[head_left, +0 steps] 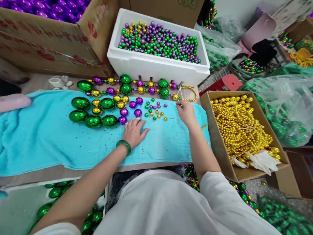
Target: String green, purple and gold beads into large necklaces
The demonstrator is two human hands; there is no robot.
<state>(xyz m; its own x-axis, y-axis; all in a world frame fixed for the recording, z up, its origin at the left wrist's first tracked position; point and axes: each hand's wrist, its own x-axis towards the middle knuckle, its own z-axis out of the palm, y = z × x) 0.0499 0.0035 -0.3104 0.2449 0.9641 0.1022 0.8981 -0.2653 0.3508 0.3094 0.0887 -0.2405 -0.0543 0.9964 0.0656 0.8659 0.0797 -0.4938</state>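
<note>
My left hand (134,133), with a green bangle (124,147) at its wrist, lies on the blue towel (161,140) with fingers spread. Its fingertips are beside a purple ball bead (122,120) and large green oval beads (109,120). My right hand (186,112) is pinched at the towel's right part; what its fingertips hold is too fine to make out. A thin needle-like line (171,118) lies just left of it. Small loose green, purple and gold beads (156,112) are scattered between the hands. Behind them runs a strung bead necklace (140,89) with a gold bead loop (193,94).
A white foam box (158,65) of small beads stands behind the towel, beside a carton (49,42) of purple beads. At right is a cardboard box (221,130) of gold bead strands, with a red stool (230,82) and plastic bags of green beads (281,111) beyond.
</note>
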